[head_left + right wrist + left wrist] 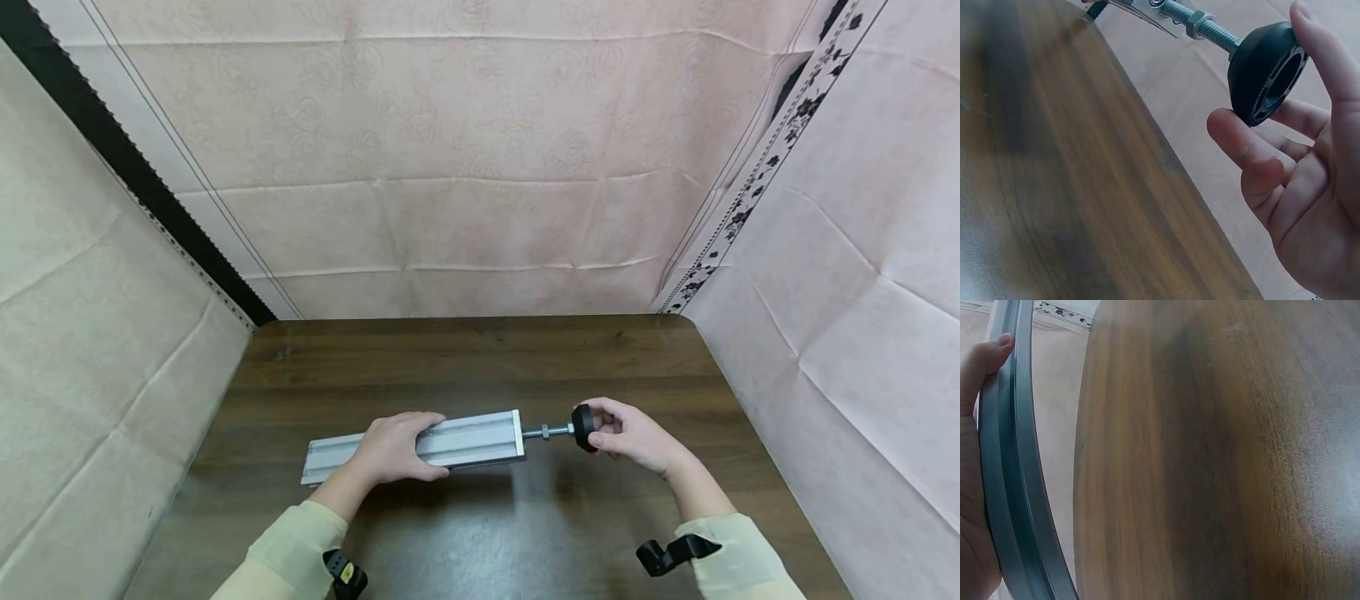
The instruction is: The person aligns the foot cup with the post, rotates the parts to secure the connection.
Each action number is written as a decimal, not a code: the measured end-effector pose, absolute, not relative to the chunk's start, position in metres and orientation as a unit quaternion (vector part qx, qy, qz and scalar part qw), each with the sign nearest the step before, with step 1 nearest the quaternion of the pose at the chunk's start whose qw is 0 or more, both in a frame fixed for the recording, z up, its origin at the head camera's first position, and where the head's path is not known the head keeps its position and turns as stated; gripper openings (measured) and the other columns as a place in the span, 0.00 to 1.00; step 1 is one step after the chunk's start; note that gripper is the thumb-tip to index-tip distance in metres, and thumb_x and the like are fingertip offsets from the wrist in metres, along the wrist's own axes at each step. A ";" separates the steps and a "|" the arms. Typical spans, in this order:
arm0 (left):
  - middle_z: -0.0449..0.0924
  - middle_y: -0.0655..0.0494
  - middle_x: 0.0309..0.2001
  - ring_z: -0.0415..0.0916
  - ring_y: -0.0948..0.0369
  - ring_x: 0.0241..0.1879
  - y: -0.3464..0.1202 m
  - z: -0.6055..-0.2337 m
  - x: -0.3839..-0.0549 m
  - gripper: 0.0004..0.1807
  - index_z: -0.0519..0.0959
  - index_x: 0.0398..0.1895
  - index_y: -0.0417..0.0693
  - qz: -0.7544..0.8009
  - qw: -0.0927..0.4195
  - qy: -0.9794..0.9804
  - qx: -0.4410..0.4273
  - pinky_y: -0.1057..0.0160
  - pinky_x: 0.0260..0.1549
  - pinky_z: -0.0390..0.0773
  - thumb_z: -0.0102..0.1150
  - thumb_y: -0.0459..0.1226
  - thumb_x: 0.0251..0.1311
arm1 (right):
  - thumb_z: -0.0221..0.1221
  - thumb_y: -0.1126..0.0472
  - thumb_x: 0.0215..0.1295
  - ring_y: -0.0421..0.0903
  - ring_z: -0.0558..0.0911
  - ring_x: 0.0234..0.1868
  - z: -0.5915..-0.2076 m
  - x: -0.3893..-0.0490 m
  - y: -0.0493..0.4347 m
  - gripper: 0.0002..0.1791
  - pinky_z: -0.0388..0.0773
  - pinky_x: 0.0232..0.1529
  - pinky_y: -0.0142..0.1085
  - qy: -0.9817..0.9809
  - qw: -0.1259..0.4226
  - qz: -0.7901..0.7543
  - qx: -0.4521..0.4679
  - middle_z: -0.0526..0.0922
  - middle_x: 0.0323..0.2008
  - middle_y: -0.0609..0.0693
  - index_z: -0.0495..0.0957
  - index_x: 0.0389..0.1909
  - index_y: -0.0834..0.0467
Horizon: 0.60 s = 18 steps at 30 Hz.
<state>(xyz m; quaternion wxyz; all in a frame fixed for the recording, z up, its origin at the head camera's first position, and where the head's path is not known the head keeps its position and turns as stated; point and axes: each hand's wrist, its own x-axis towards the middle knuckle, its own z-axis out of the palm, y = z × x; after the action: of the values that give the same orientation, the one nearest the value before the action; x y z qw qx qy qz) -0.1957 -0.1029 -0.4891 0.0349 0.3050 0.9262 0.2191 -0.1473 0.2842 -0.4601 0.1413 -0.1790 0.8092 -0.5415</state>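
Observation:
A silver aluminium profile (pixel 480 437) is held lengthwise above the table, its shadow falling below it. My left hand (pixel 397 450) grips it near the middle, thumb along the near side; the left wrist view shows the grooved side of the profile (pixel 1022 444). From the plate on its right end a threaded rod (pixel 558 431) sticks out, carrying a hex nut (pixel 1197 25). At the rod's tip sits a round black levelling foot (pixel 582 427). My right hand (pixel 633 437) pinches the rim of this foot between thumb and fingers, and its hollow underside faces the palm.
The brown wood-grain table (pixel 465 367) lies under both hands. Pale cloth (pixel 465 225) hangs behind the far edge, with more cloth at left and right. A black strap mount is on each sleeve.

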 end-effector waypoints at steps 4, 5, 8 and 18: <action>0.76 0.55 0.55 0.72 0.56 0.55 -0.103 -0.489 -0.196 0.40 0.75 0.58 0.53 0.221 0.036 0.927 0.302 0.48 0.51 0.69 0.66 0.61 0.39 | 0.58 0.59 0.64 0.48 0.79 0.32 -0.461 -0.148 0.286 0.27 0.74 0.26 0.36 0.801 0.144 -0.549 -0.190 0.78 0.37 0.60 0.64 0.60 0.67; 0.76 0.55 0.55 0.72 0.56 0.55 -0.103 -0.489 -0.196 0.40 0.75 0.58 0.53 0.219 0.034 0.927 0.303 0.48 0.51 0.69 0.66 0.60 0.39 | 0.59 0.58 0.63 0.49 0.80 0.34 -0.461 -0.148 0.286 0.30 0.75 0.29 0.36 0.797 0.145 -0.554 -0.192 0.77 0.40 0.61 0.62 0.62 0.66; 0.76 0.56 0.55 0.72 0.57 0.54 -0.104 -0.489 -0.196 0.39 0.75 0.57 0.54 0.214 0.029 0.928 0.303 0.49 0.50 0.70 0.66 0.60 0.39 | 0.63 0.59 0.59 0.52 0.77 0.47 -0.462 -0.146 0.287 0.40 0.76 0.41 0.36 0.785 0.149 -0.568 -0.196 0.71 0.52 0.62 0.54 0.69 0.58; 0.76 0.57 0.55 0.72 0.58 0.55 -0.105 -0.490 -0.196 0.39 0.75 0.57 0.55 0.216 0.031 0.927 0.305 0.50 0.50 0.71 0.67 0.60 0.39 | 0.65 0.71 0.53 0.49 0.71 0.40 -0.463 -0.142 0.280 0.45 0.73 0.35 0.37 0.774 0.161 -0.575 -0.213 0.64 0.55 0.62 0.50 0.68 0.54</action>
<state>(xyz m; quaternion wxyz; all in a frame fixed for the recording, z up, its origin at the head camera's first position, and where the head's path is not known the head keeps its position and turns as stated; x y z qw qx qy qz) -0.1960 -0.1053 -0.4896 0.0306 0.3051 0.9271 0.2157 -0.1417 0.2804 -0.4629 0.1609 -0.2129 0.7737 -0.5746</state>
